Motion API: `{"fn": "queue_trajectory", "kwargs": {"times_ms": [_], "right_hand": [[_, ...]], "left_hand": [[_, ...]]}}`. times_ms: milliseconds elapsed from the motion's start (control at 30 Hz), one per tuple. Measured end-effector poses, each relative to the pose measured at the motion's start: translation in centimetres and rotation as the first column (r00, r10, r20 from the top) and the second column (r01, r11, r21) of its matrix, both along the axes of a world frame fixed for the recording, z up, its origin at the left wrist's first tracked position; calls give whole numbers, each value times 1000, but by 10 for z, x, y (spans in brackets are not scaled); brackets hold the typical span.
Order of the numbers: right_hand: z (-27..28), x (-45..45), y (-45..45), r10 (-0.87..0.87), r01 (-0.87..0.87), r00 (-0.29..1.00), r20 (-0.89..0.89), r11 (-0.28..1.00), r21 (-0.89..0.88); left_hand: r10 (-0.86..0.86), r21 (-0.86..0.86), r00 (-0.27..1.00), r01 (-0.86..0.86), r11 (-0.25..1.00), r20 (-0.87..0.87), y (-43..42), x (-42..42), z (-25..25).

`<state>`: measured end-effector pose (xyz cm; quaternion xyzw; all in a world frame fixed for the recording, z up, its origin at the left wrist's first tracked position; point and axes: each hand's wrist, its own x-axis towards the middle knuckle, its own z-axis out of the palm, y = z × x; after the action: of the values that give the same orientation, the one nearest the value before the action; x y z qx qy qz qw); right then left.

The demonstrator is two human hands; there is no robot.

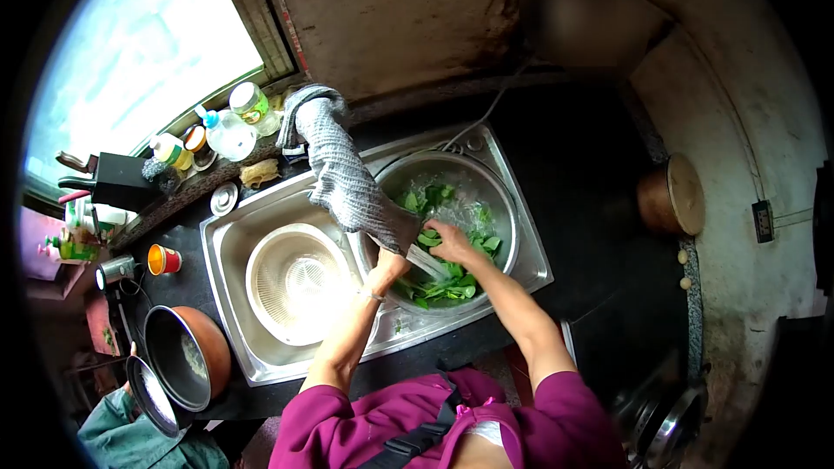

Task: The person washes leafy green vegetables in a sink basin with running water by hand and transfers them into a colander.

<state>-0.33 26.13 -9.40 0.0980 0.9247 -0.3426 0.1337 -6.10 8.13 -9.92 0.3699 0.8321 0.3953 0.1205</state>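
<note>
A large metal basin of water and leafy greens sits in the right sink bowl. My right hand is inside the basin, its fingers closed around some green leaves. My left hand reaches to the basin's left side, right by the lower end of a grey knitted cloth. That cloth hangs in a long sleeve shape over the sink and hides my left fingers. Water streams from beneath the cloth's end into the basin, between my two hands.
A pale strainer basket stands in the left sink bowl. Bottles, a jar and a knife block line the window side. At lower left, another person's green sleeve shows near a pot and a pan.
</note>
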Motion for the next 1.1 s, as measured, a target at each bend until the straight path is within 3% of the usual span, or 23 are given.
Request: {"fn": "queue_trajectory", "kwargs": {"times_ms": [33, 67, 133, 200, 267, 300, 333, 367, 400, 467, 533, 600, 633, 667, 733, 867, 900, 933, 967, 1000, 1033, 1067, 1100], "right_hand": [[-2, -2, 9, 71, -71, 997, -9, 975, -209], [-5, -4, 23, 95, -132, 980, -175, 968, -214], [34, -13, 53, 132, -154, 987, -86, 933, -326], [39, -14, 70, 23, -85, 983, -184, 937, -339], [57, -7, 56, -75, 78, 996, -46, 993, 87], [46, -3, 41, -80, 94, 995, -60, 953, 290], [28, 2, 25, -82, 108, 994, -76, 873, 476], [12, 5, 13, -33, 66, 996, -80, 882, 466], [10, 6, 6, -16, 32, 998, -63, 965, 259], [4, 3, 14, 99, -117, 987, -125, 982, -147], [12, 5, 29, 95, -54, 928, -361, 991, 123], [27, 5, 18, -72, 333, 869, -490, 817, 471], [16, 7, 9, 28, 288, 870, -492, 782, 553], [7, 18, 10, 28, 288, 870, -492, 781, 554], [2, 17, 8, 356, -253, 868, -345, 916, 311], [14, 21, 42, 256, -102, 922, -290, 884, 456], [27, 22, 31, -2, 116, 973, -231, 868, 482], [30, 23, 29, -13, 125, 974, -228, 865, 486], [31, 20, 25, 92, -20, 985, -143, 898, 439], [33, 28, 29, 180, -148, 982, -50, 913, 381], [53, 27, 34, 199, -189, 979, -47, 968, 167], [68, 19, 39, 199, -189, 979, -48, 968, 166], [76, 28, 43, 195, -151, 971, -139, 949, 276]], "left_hand": [[20, 45, 999, -21, 999, 25, -3, -2, -5], [38, 90, 998, -42, 995, 50, -7, -4, -11], [17, 178, 962, -67, 982, 274, -7, -12, -16], [26, 219, 908, -129, 967, 418, -5, -17, -30], [122, 64, 989, -128, 990, 86, -3, -22, -38], [117, 6, 963, -119, 993, -242, 1, -14, -25], [99, -11, 965, -104, 994, -242, 6, -6, -29], [80, -27, 967, -90, 996, -241, 11, 2, -32], [100, -80, 979, -116, 990, -175, 16, 11, -22], [60, 55, 998, -60, 997, 6, 12, 11, -27], [142, 52, 982, -149, 987, 124, 1, 7, -9], [275, 26, 956, -273, 962, -101, 1, -2, -64], [293, 23, 949, -292, 956, -117, 2, -5, -76], [281, -38, 956, -284, 958, -83, 9, -3, -71], [224, -104, 975, -223, 969, -9, 17, 3, -56], [66, -4, 983, -66, 998, 172, 10, -16, -62], [76, -3, 987, -77, 997, 143, 7, -16, -58], [92, -2, 989, -93, 996, 116, 2, -15, -53], [47, 2, 984, -48, 999, 173, 0, -18, -61], [66, -209, 987, -35, 977, 145, -6, 4, -15], [56, -269, 988, -16, 963, 141, -9, 12, 10], [58, -327, 990, -12, 945, 130, -12, 14, 30], [29, -371, 999, -38, 928, -27, -20, 25, 44]]}}
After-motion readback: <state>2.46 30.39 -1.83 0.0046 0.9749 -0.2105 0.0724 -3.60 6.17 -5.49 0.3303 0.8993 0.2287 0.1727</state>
